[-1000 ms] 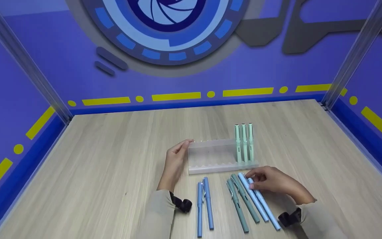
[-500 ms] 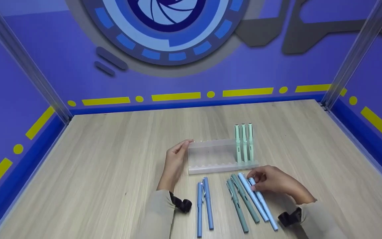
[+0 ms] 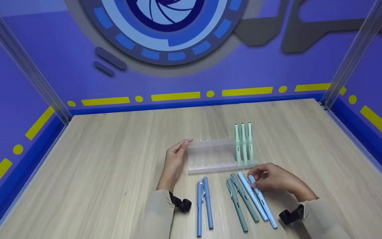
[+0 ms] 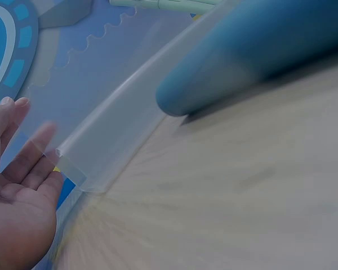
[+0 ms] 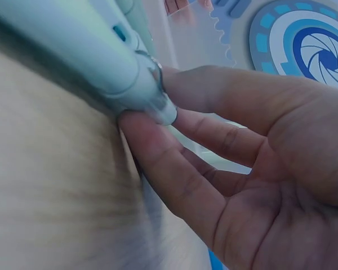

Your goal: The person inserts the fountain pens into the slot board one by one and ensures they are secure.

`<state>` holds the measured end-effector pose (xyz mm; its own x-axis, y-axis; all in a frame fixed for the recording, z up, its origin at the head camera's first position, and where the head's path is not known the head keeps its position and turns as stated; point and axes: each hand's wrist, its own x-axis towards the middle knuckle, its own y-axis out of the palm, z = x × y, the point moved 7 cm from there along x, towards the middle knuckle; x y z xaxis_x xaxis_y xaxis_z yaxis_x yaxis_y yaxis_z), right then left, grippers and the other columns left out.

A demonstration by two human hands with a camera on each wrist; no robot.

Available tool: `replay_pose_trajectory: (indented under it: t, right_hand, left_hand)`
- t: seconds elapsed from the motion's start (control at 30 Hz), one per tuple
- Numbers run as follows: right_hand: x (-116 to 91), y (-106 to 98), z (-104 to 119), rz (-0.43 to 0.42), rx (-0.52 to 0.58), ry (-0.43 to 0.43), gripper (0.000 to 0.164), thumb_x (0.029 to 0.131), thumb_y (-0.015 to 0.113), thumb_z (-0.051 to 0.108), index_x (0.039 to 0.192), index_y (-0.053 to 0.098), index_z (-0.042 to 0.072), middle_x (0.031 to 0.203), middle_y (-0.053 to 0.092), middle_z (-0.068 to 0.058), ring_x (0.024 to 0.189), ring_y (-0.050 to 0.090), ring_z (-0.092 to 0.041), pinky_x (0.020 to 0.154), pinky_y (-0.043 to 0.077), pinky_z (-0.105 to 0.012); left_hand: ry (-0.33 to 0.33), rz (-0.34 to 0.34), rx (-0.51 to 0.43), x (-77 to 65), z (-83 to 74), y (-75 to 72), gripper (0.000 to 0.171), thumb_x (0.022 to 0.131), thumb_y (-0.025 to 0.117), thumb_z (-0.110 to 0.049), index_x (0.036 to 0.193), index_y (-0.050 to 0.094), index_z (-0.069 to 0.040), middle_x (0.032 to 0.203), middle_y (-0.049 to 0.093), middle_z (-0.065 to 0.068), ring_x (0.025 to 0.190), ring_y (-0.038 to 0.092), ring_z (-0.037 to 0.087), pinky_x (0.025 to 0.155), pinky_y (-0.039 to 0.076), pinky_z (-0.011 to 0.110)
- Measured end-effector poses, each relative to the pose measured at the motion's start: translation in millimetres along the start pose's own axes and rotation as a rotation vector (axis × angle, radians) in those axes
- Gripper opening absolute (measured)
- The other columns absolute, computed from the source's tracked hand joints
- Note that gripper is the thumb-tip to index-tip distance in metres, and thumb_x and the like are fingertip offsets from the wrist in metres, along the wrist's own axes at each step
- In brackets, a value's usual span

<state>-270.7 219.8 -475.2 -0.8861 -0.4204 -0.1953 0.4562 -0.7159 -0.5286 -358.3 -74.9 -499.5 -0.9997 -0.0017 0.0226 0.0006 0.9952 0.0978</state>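
Note:
A clear plastic pen rack (image 3: 212,156) stands on the table, three mint-green pens (image 3: 243,142) upright at its right end. My left hand (image 3: 175,161) holds the rack's left edge between thumb and fingers; the left wrist view shows this hand (image 4: 28,191) behind the see-through panel. In front of the rack, my right hand (image 3: 272,179) pinches the upper end of a light blue pen (image 3: 264,204). Close up, thumb and forefinger of the right hand (image 5: 231,152) sit on either side of the pen's clip end (image 5: 141,90). Another light blue pen (image 3: 252,196) lies alongside.
Two dark green pens (image 3: 239,205) lie left of the light blue ones. Farther left, two medium blue pens (image 3: 204,207) lie near my left forearm. Blue patterned walls (image 3: 164,83) enclose the wooden table (image 3: 118,159) at the back and sides.
The light blue pen in my right hand has rolled so its clip and slot face up, and its upper end has shifted slightly away from me. My left hand has stayed on the rack.

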Motion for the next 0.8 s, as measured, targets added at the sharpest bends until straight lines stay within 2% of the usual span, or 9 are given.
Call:
replay_pose_trajectory:
  t: [0.13, 0.3, 0.57, 0.8]
  right_hand:
    - [0, -2, -1, -0.008, 0.038, 0.022, 0.030, 0.080, 0.068, 0.007, 0.110, 0.064, 0.000, 0.092, 0.059, -0.008, 0.077, 0.057, -0.016, 0.060, 0.050, -0.024]
    - [-2, -5, 1, -0.011, 0.067, -0.001, 0.033, 0.081, 0.063, 0.002, 0.114, 0.064, -0.001, 0.095, 0.059, -0.012, 0.080, 0.059, -0.019, 0.061, 0.053, -0.027]
    - [-3, -9, 2, -0.011, 0.138, 0.012, 0.036, 0.084, 0.065, 0.006, 0.120, 0.063, 0.000, 0.099, 0.060, -0.013, 0.080, 0.062, -0.018, 0.066, 0.059, -0.034]
    - [-4, -11, 6, -0.008, 0.150, -0.004, 0.037, 0.086, 0.068, 0.010, 0.121, 0.062, -0.001, 0.102, 0.061, -0.016, 0.082, 0.063, -0.018, 0.067, 0.060, -0.033]
  left_hand:
    - [-0.007, -0.002, -0.014, 1.0, 1.0, -0.2, 0.039, 0.091, 0.061, -0.041, 0.116, 0.069, -0.012, 0.122, 0.067, 0.003, 0.127, 0.053, 0.015, 0.112, 0.039, 0.027]
    - [-0.020, -0.007, -0.001, 0.5, 1.9, -0.6, 0.041, 0.090, 0.062, -0.045, 0.115, 0.069, -0.013, 0.123, 0.067, 0.002, 0.129, 0.052, 0.016, 0.113, 0.038, 0.029]
    - [-0.017, -0.003, 0.036, 0.7, 1.7, -1.2, 0.043, 0.090, 0.061, -0.047, 0.116, 0.069, -0.014, 0.126, 0.065, 0.001, 0.132, 0.049, 0.017, 0.115, 0.036, 0.031]
    - [0.000, -0.011, 0.019, 1.0, 0.4, -0.8, 0.043, 0.090, 0.061, -0.046, 0.115, 0.069, -0.011, 0.126, 0.065, 0.003, 0.130, 0.051, 0.017, 0.114, 0.038, 0.030]
